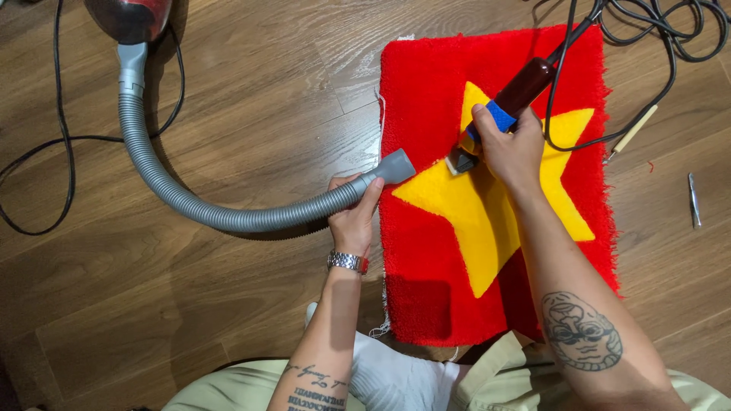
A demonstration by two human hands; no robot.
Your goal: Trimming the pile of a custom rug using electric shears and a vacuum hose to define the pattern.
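A red tufted rug [426,99] with a yellow star [464,205] lies on the wooden floor. My right hand [509,144] grips an electric clipper [518,95] with a dark red body and a blue band; its head presses on the star's left arm. My left hand [354,213] holds a grey ribbed vacuum hose [228,217] just behind its nozzle [396,166]. The nozzle tip touches the rug's left edge, close to the clipper head. A metal watch sits on my left wrist.
The hose curves up to a red vacuum cleaner [129,17] at the top left. Black cables [670,30] coil at the top right and loop on the left floor. A thin wooden-handled tool [632,131] and a small metal tool [694,199] lie right of the rug.
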